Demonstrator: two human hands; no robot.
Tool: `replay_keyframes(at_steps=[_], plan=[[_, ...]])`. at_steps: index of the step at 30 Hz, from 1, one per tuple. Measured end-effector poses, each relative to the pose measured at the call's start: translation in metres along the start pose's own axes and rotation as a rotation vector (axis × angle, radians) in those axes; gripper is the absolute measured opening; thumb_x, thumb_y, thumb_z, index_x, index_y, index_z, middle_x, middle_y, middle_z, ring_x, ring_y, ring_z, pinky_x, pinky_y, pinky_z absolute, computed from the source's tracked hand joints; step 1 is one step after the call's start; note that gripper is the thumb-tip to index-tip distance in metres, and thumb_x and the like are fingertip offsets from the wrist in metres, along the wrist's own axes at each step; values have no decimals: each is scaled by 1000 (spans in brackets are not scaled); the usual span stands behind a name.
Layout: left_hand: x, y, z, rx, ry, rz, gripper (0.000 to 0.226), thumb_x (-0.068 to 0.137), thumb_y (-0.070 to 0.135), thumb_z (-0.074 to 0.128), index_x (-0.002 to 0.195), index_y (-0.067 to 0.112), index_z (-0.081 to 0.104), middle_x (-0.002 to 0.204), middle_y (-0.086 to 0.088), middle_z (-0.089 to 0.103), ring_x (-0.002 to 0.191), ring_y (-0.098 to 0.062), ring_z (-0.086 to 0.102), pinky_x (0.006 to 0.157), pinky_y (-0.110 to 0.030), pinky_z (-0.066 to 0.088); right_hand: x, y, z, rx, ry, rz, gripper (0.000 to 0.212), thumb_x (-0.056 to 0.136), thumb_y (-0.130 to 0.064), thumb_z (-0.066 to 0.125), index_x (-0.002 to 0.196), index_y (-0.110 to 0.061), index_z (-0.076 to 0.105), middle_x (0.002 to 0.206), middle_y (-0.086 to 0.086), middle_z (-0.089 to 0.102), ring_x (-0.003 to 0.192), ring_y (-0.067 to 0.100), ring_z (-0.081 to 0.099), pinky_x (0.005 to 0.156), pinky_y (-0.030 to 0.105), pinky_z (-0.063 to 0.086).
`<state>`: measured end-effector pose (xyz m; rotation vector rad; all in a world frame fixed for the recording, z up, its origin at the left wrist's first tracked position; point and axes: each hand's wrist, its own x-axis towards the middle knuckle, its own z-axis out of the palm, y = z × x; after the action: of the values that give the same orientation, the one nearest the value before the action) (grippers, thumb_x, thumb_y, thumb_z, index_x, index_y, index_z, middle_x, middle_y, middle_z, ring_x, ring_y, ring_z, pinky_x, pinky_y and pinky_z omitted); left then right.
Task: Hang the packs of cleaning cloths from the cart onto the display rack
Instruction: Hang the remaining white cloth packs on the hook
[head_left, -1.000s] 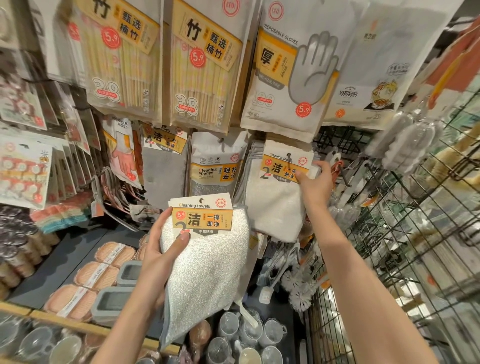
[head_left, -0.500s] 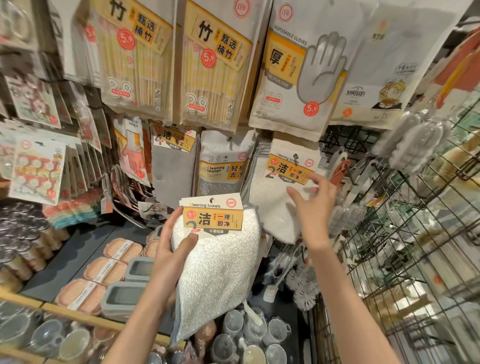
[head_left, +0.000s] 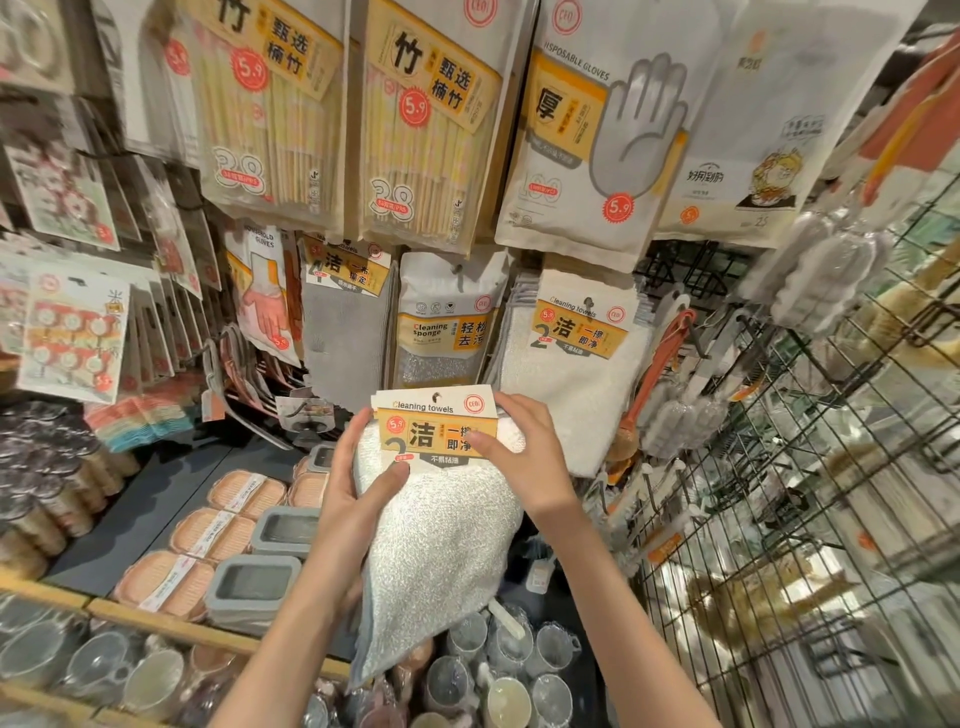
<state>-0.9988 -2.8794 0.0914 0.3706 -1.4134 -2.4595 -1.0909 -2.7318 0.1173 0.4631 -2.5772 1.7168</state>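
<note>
So a pack of cleaning cloths (head_left: 441, 530) is held up in front of the display rack (head_left: 691, 270), gripped from both sides. The left hand (head_left: 358, 493) is wrapped around its left edge, thumb pressed onto the white cloth just under the card header (head_left: 436, 426). The right hand (head_left: 524, 457) is clamped on the header's right end, thumb laid across the orange label and fingers curled over the top corner. The cloth itself is hung down loosely below the hands, tapering to a point over some cups (head_left: 498, 680) on the lower shelf.

Right behind and slightly up-right, a matching stack of hung cleaning towels (head_left: 571, 364) is seen on its hook, not touched by either hand. A cleaning sponge pack (head_left: 447, 322) is hung just left of that stack, and disposable gloves (head_left: 592, 140) and bamboo chopstick packs (head_left: 431, 124) are hung in the row above. A wire cart (head_left: 779, 519) is parked at the right.
</note>
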Motion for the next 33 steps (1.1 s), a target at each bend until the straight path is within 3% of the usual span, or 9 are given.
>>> replay_keyframes(at_steps=[3,8,12,16,19,21,25,28,33], plan=[[0,-1,-1,-28,21,-4,62,87,-2,59,126,45,50,112,4,69,92,-15,71,64,-28,58,-4,-1,0,62,8,-5,56,78,-11,74,129,-21,53,118,-10,46,110,-5,44,88,-6,28],[-2,-3,-6,-11,45,-25,68,86,1,62,131,49,45,119,1,67,104,-24,68,79,-41,57,-7,0,-7,167,17,78,40,76,-10,76,111,-20,60,121,1,56,109,2,50,93,10,41],[-4,-3,-6,9,42,-17,63,86,1,62,129,45,48,119,2,66,100,-23,69,67,-32,59,-9,4,-7,104,18,106,35,75,-12,77,105,-10,59,117,0,52,101,0,49,79,-5,33],[-4,-4,-8,40,12,-21,51,87,4,62,120,42,54,119,-5,67,96,-25,70,66,-34,60,-7,5,-10,58,15,87,27,76,-12,76,96,-9,58,111,3,50,96,3,48,78,-3,34],[-3,-6,-9,64,9,-31,46,87,10,64,113,47,58,123,-7,65,101,-31,68,77,-45,59,-6,8,-14,67,9,85,22,77,-11,75,83,-14,54,109,10,58,98,15,55,87,21,44],[-2,-7,-9,33,10,-44,44,87,11,64,114,45,59,122,-8,66,102,-30,68,81,-47,57,-5,7,-18,94,-3,70,22,78,-8,74,80,-12,52,103,10,64,97,20,60,84,32,50],[0,-8,-9,43,16,-30,42,88,13,63,113,46,59,122,-2,66,101,-24,69,78,-42,58,-2,4,-32,197,38,67,19,81,-3,69,90,-6,53,95,1,64,81,-1,62,68,13,49],[2,-9,-7,74,13,1,43,90,11,61,114,46,58,123,2,64,103,-16,68,75,-31,57,2,4,-39,184,75,56,20,82,-5,68,96,-6,54,94,-6,65,76,-12,59,68,8,47],[7,-8,-6,65,15,1,45,86,10,63,115,45,59,121,-1,67,108,-22,66,90,-42,53,11,3,-57,144,192,16,21,84,-7,68,100,-9,54,100,-10,62,95,2,58,76,8,48]])
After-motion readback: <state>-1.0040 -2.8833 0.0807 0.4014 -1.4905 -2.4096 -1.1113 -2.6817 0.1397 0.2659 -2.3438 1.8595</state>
